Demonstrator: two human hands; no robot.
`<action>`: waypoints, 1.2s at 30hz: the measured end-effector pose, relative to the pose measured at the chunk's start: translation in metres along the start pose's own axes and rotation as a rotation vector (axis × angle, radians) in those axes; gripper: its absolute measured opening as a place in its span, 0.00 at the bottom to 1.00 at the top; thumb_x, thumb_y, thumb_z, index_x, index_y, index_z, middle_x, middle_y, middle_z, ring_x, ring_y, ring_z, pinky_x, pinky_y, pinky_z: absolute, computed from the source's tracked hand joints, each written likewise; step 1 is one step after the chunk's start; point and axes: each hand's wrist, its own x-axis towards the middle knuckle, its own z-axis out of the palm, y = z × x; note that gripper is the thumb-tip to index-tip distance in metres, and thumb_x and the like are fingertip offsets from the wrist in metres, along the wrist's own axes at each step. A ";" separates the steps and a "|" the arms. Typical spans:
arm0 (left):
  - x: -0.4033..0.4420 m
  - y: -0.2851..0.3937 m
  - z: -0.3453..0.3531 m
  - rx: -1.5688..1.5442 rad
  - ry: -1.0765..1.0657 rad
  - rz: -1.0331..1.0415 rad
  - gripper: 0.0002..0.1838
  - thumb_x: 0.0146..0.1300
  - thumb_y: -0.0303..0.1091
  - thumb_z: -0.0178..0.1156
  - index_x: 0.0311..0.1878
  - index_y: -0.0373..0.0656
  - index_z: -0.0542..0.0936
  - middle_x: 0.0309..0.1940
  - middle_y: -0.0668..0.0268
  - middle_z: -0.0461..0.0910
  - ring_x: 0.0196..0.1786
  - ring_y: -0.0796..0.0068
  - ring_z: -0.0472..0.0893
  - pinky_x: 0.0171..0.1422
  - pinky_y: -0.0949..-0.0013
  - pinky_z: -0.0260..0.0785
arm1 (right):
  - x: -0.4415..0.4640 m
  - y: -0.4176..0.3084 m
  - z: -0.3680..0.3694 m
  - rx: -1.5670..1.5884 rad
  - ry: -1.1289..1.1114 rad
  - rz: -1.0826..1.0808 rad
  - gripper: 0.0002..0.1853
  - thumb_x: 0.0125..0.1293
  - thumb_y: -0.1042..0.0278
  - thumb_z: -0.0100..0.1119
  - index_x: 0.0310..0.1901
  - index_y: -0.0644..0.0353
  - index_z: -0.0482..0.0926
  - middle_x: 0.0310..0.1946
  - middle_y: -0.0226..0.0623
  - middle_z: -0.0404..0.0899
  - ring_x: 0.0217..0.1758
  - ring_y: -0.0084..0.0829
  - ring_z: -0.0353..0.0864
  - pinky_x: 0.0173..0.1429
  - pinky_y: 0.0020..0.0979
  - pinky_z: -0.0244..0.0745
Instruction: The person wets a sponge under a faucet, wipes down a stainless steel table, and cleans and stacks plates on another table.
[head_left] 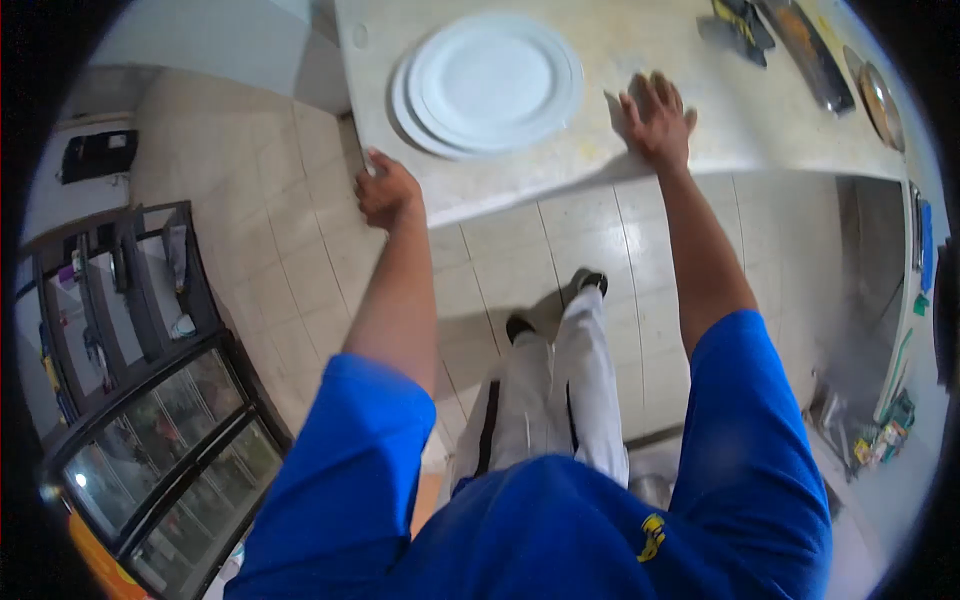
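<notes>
My left hand (388,192) is at the left front corner of a pale, cream-topped table (480,195). Its fingers are curled around the edge there, and part of the grip is hidden behind the hand. On the tabletop my right hand (660,125) lies palm down with its fingers spread, near the front edge. Between the two hands, closer to the left side, stands a stack of white round plates (495,80). The top plate sits slightly off to the right of those beneath it. Neither hand touches the plates.
Yellow-and-black gloves or cloth (738,30), a dark long tray (808,55) and a round metal lid or dish (880,105) lie at the table's right. A dark shelf rack (120,270) and a glass-topped cabinet (165,450) stand left. Tiled floor (290,210) surrounds my feet.
</notes>
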 end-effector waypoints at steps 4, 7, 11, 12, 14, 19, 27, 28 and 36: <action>-0.001 -0.002 0.002 -0.029 0.032 -0.003 0.32 0.60 0.60 0.38 0.46 0.40 0.74 0.45 0.56 0.74 0.48 0.53 0.74 0.50 0.52 0.65 | 0.006 0.020 0.024 0.248 0.152 -0.245 0.27 0.59 0.40 0.45 0.58 0.42 0.67 0.59 0.35 0.64 0.64 0.35 0.59 0.60 0.59 0.50; -0.001 -0.001 0.002 0.001 0.030 -0.013 0.31 0.59 0.59 0.39 0.45 0.41 0.75 0.44 0.56 0.75 0.47 0.53 0.75 0.49 0.52 0.65 | -0.006 0.007 0.016 0.102 0.090 -0.161 0.26 0.59 0.40 0.45 0.57 0.41 0.67 0.58 0.34 0.64 0.63 0.33 0.59 0.59 0.59 0.51; 0.001 0.001 0.004 -0.008 -0.001 -0.021 0.30 0.59 0.59 0.40 0.45 0.41 0.75 0.44 0.56 0.75 0.46 0.54 0.76 0.48 0.52 0.66 | -0.001 0.001 0.004 -0.056 0.093 -0.090 0.26 0.59 0.39 0.45 0.56 0.40 0.68 0.59 0.31 0.63 0.63 0.31 0.60 0.57 0.61 0.51; 0.000 0.000 0.005 -0.019 0.014 -0.016 0.30 0.59 0.59 0.40 0.45 0.41 0.75 0.44 0.56 0.75 0.46 0.54 0.76 0.48 0.52 0.66 | -0.001 0.005 0.005 -0.037 0.059 -0.091 0.26 0.59 0.38 0.44 0.56 0.40 0.68 0.59 0.31 0.63 0.64 0.31 0.59 0.57 0.61 0.50; -0.003 -0.007 0.005 -0.018 0.025 -0.013 0.30 0.59 0.59 0.40 0.44 0.40 0.75 0.43 0.56 0.75 0.46 0.54 0.76 0.48 0.52 0.66 | 0.001 0.009 0.005 0.006 -0.009 -0.091 0.28 0.59 0.37 0.44 0.57 0.41 0.67 0.60 0.31 0.61 0.65 0.31 0.57 0.58 0.61 0.49; -0.008 -0.003 0.001 -0.011 0.027 0.006 0.30 0.59 0.58 0.40 0.43 0.38 0.75 0.42 0.54 0.76 0.45 0.54 0.76 0.48 0.52 0.67 | -0.002 0.009 0.000 -0.041 0.040 -0.085 0.28 0.59 0.37 0.43 0.58 0.42 0.67 0.61 0.33 0.60 0.66 0.34 0.56 0.58 0.63 0.48; 0.002 -0.006 0.006 -0.038 0.006 0.008 0.29 0.59 0.57 0.41 0.42 0.38 0.75 0.42 0.53 0.76 0.43 0.53 0.77 0.45 0.53 0.69 | 0.007 0.011 0.013 0.083 0.153 -0.247 0.25 0.61 0.43 0.46 0.56 0.46 0.68 0.56 0.40 0.67 0.58 0.42 0.65 0.56 0.42 0.64; 0.003 -0.006 0.006 -0.048 0.017 0.006 0.29 0.59 0.57 0.41 0.42 0.38 0.75 0.42 0.53 0.76 0.43 0.53 0.77 0.45 0.53 0.69 | 0.004 0.016 0.021 0.064 0.142 -0.234 0.25 0.60 0.43 0.46 0.56 0.46 0.69 0.55 0.41 0.67 0.57 0.42 0.66 0.57 0.42 0.64; -0.003 -0.006 -0.003 -0.081 -0.009 0.026 0.32 0.59 0.58 0.40 0.49 0.35 0.72 0.44 0.50 0.75 0.47 0.52 0.76 0.50 0.52 0.66 | -0.001 -0.020 -0.017 -0.084 0.187 -0.200 0.20 0.60 0.50 0.49 0.49 0.52 0.71 0.47 0.42 0.71 0.53 0.41 0.68 0.50 0.49 0.64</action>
